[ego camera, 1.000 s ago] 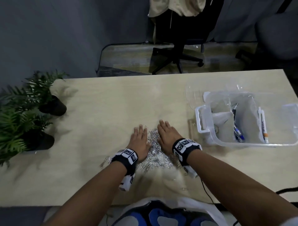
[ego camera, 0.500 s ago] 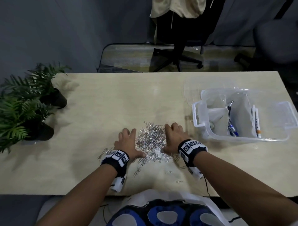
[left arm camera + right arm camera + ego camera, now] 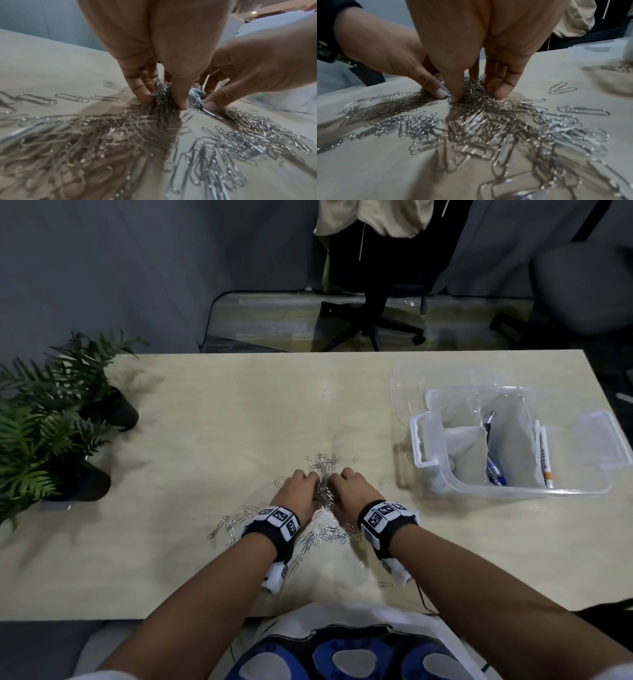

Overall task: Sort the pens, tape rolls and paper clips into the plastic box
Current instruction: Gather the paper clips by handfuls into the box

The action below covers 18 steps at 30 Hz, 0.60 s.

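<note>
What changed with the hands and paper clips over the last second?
The left hand and right hand, flat on the paper clips before, have drawn together and curled, bunching a clump between them. Loose clips remain scattered on the table. The plastic box and its pens are unchanged.

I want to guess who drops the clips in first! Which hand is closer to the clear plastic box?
The right hand. It sits on the box's side of the paper clips, with bare table between it and the plastic box. The left hand grips the same clips from the far side.
</note>
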Each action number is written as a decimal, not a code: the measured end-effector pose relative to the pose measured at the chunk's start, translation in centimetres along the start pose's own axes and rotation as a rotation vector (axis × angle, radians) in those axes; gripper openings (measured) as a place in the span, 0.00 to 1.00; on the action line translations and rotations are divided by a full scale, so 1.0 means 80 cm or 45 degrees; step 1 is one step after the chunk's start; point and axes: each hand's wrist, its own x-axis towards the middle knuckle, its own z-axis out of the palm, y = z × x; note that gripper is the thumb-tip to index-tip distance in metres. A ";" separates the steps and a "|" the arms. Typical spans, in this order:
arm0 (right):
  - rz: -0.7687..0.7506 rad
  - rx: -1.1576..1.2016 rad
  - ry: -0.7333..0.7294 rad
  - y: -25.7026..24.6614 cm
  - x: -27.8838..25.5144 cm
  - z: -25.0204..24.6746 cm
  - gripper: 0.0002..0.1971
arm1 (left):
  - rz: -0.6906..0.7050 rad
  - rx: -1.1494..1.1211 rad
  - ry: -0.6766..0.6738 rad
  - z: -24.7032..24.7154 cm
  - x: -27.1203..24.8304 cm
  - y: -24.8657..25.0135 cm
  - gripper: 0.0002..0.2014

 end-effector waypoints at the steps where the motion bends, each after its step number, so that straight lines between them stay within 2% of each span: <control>1: 0.007 0.013 -0.011 -0.001 0.001 -0.003 0.21 | 0.005 0.005 0.004 -0.001 0.000 -0.002 0.21; 7: 0.051 0.037 -0.019 0.003 0.001 -0.022 0.06 | 0.023 0.045 0.002 -0.017 0.001 -0.007 0.16; 13: 0.108 0.185 0.075 0.014 -0.003 -0.035 0.07 | -0.048 0.039 0.055 -0.035 -0.001 -0.001 0.12; 18: 0.053 0.282 0.096 0.019 -0.006 -0.043 0.07 | -0.119 -0.149 0.087 -0.041 -0.008 0.008 0.09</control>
